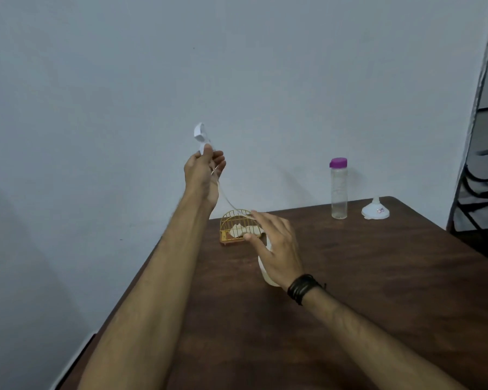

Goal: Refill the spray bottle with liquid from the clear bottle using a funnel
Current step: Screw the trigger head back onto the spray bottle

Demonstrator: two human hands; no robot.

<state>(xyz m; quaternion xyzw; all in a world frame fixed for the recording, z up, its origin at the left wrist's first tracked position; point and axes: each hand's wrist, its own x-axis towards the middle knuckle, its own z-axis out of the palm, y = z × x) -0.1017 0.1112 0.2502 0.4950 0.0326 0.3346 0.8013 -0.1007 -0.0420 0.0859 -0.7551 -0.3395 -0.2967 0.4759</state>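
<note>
A: Lifting the spray head w/ our left hand, fingers pinched round its neck; the dip tube trails down toward the spray bottle on the surface.

B: Our right hand wraps the bottle body, thumb & fingers partly spread. Probably light, thin plastic, so we'd grip mid-body, gently. The tube looks bendy, prob. drippy.

A: The clear bottle, purple cap on, stands well apart at the back, the funnel just beside it.

B: Bottle's mouth & fill level are hidden behind our hand; can't tell if the tube tip's out.
</note>
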